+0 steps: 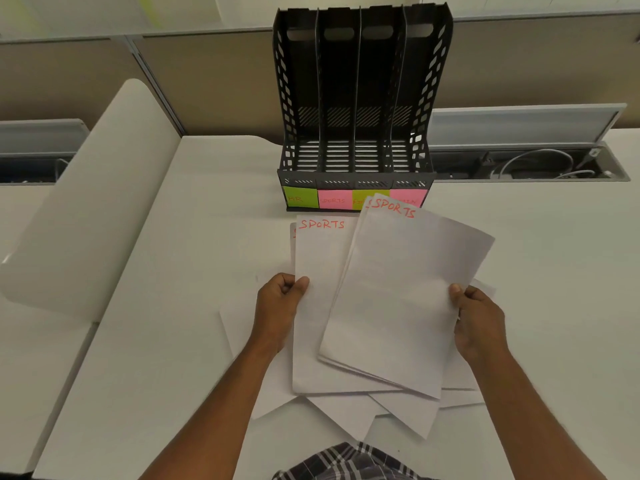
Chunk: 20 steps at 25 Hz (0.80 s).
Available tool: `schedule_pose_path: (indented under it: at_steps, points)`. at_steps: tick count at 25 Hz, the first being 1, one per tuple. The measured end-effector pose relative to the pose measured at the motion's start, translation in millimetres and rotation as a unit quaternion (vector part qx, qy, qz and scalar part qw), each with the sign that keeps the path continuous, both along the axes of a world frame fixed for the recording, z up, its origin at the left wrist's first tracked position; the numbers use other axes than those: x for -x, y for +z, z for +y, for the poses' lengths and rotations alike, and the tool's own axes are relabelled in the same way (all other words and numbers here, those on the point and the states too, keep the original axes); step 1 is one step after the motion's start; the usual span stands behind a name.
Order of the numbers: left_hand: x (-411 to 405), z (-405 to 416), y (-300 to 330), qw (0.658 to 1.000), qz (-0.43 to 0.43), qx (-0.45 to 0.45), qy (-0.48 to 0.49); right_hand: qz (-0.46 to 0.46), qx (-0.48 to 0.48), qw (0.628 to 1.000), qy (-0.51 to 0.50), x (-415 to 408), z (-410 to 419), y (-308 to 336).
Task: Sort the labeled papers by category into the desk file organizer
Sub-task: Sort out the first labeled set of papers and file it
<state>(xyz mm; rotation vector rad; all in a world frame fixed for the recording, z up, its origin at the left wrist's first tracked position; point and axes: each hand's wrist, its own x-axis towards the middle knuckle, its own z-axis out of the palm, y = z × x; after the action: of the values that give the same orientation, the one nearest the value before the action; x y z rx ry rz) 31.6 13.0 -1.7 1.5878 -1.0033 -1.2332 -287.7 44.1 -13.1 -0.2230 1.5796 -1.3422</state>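
Note:
A black file organizer (pixel 356 98) with four empty slots stands at the back of the white desk (pixel 173 306). Sticky notes on its front read HR (pixel 300 198) and SPORTS (pixel 334 200); two more are partly hidden by paper. My left hand (pixel 278 306) grips white sheets headed SPORTS (pixel 322 271) by their left edge. My right hand (pixel 476 320) holds a second small stack headed SPORTS (pixel 398 296), tilted right and overlapping the left sheets. More loose white papers (pixel 398 414) lie scattered on the desk beneath both hands.
A curved white divider panel (pixel 90 216) rises on the left. An open cable tray (pixel 526 164) with cords runs along the back right, beside the organizer. Beige partition walls stand behind the desk.

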Motion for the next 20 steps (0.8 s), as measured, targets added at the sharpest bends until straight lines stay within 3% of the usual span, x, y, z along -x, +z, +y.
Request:
schedule_pose_path:
  at_steps: [8,11,20]
  points:
    - [19,6,16,0.992,-0.052,0.073,-0.083,0.022,0.014,0.998,0.055,-15,-6,-3]
    - [22,8,18,0.996,0.0,0.049,-0.076,0.043,0.012,0.996,0.074,-24,-7,-5]
    - [23,0,18,1.0,-0.026,-0.006,0.003,0.048,0.014,0.995,0.087,-29,-6,1]
